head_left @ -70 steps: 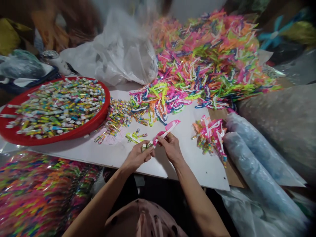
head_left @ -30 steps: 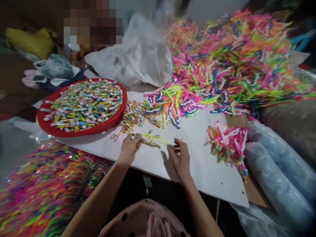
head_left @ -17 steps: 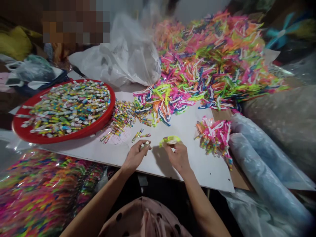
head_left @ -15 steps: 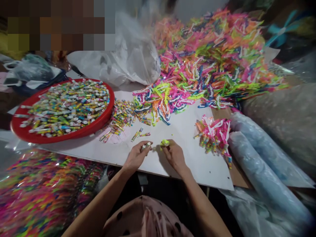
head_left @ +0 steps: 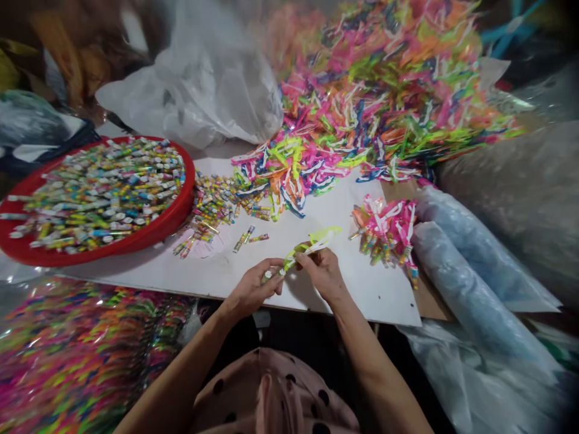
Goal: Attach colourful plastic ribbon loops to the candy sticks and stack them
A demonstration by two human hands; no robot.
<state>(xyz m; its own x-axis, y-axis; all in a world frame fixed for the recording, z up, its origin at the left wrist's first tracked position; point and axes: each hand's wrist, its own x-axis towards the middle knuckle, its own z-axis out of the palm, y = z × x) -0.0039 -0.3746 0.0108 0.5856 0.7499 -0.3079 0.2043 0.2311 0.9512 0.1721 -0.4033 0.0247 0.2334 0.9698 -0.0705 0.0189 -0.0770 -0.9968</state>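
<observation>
My left hand (head_left: 256,286) is closed on small wrapped tubes (head_left: 268,275) with white ends, above the front edge of the white board. Close beside it, my right hand (head_left: 322,272) pinches a yellow-green plastic piece with a white strip (head_left: 320,239). The near end of that piece reaches the tubes at my left fingers; whether it is joined to one is hidden. Two similar loose tubes (head_left: 244,239) lie on the board just beyond my left hand. To the right sits a small pile of pink pieces with tubes on them (head_left: 384,232).
A red basin (head_left: 181,214) full of small tubes stands at the left. A big heap of coloured plastic pieces (head_left: 362,114) covers the back, beside a white plastic bag (head_left: 194,90). Rolls of clear plastic (head_left: 470,277) lie right; packed bright pieces (head_left: 81,355) sit lower left.
My hands have come together. The yellow-green piece, bunched in my right fingers before, is now stretched out between them, its near end at my left fingers. The view has shifted slightly.
</observation>
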